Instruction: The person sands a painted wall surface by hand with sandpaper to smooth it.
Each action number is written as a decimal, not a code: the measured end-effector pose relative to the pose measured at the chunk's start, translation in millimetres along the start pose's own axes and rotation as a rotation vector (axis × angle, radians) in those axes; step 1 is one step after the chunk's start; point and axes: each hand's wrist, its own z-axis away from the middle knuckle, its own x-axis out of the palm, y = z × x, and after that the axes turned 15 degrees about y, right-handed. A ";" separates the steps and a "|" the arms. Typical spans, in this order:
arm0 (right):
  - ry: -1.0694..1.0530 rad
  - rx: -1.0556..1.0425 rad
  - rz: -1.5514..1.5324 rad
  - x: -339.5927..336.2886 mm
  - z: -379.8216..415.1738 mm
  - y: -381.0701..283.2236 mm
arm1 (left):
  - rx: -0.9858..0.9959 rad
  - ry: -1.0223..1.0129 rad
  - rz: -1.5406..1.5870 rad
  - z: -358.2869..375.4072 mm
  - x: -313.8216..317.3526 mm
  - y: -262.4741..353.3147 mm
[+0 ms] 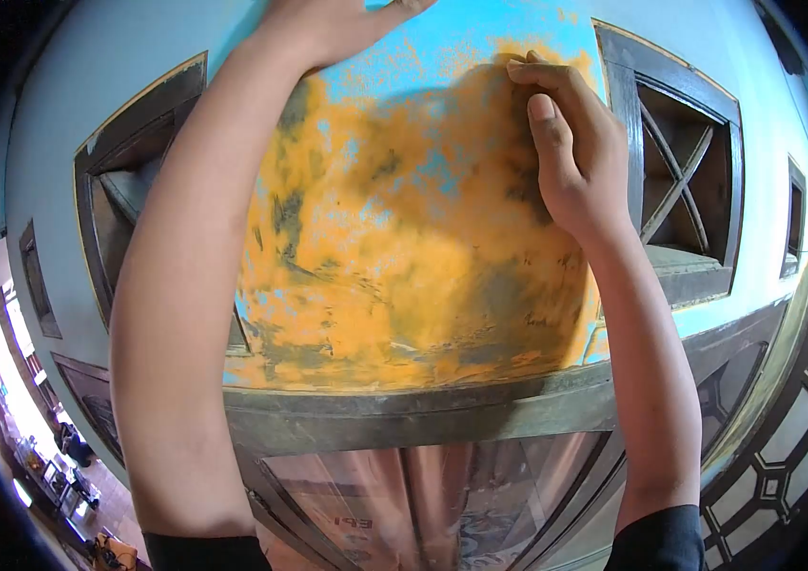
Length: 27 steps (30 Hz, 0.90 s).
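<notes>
A wall panel (pixel 404 276) fills the middle, patched in orange with blue and dark smudges showing through. My left hand (pixel 337 29) reaches up to its top left, against the blue part, and is cut off by the upper frame edge; what it holds, if anything, is out of sight. At the panel's upper right is my right hand (pixel 580 143), fingers curled with the thumb beside them and nothing visible in it. It is close to the wall; contact cannot be told.
Dark framed openings stand on both sides, the right one (pixel 685 176) with crossed bars. A wooden ledge (pixel 404 414) runs below the panel, above glass (pixel 423 495) with a curtain behind. At lower left, a bright doorway (pixel 14 381) and cluttered objects show.
</notes>
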 end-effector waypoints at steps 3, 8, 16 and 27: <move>-0.042 0.017 0.027 -1.1 0.5 0.0 | 0.005 -0.003 0.001 -2.3 1.0 1.5; -0.041 0.005 0.072 -1.8 -0.2 -3.5 | 0.061 -0.010 -0.036 -2.9 2.3 3.4; 0.019 -0.045 0.016 2.9 0.8 -1.6 | 0.090 -0.017 -0.023 3.7 3.5 14.4; 0.030 -0.118 0.232 3.5 -4.4 0.5 | 0.270 -0.185 -0.046 64.8 -39.3 35.6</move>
